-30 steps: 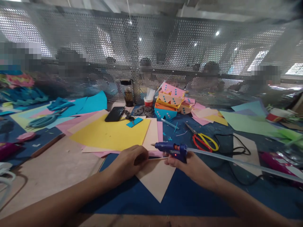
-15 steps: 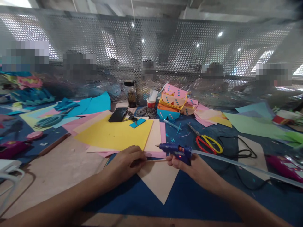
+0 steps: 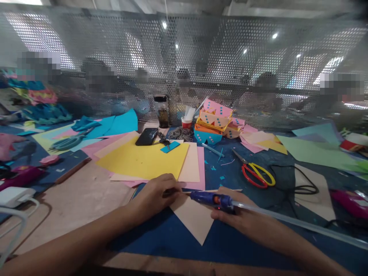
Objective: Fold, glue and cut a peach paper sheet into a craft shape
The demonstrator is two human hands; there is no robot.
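Note:
My right hand (image 3: pixel 234 212) is wrapped round a dark blue glue gun (image 3: pixel 211 199); a long clear glue stick (image 3: pixel 276 214) runs out of its back. The gun's tip points left, close to the fingers of my left hand (image 3: pixel 156 193). Those fingers are curled and closed on the upper edge of a pale peach paper (image 3: pixel 198 226), whose pointed corner faces me. That upper edge looks folded over in a narrow strip. My left fingertips are partly hidden.
Yellow paper (image 3: pixel 143 161) tops a stack beyond my hands, with a black phone (image 3: pixel 146 136) and keys on it. Red-and-yellow scissors (image 3: pixel 254 172) lie right. Decorated paper baskets (image 3: pixel 211 122), a lidded bottle (image 3: pixel 162 111) and a paper cup (image 3: pixel 186 122) stand before a perforated metal screen (image 3: pixel 230 69).
The glue gun has come down and slightly left, its tip now at the peach paper's upper edge near my left fingers. My left hand keeps its hold; the view has shifted slightly.

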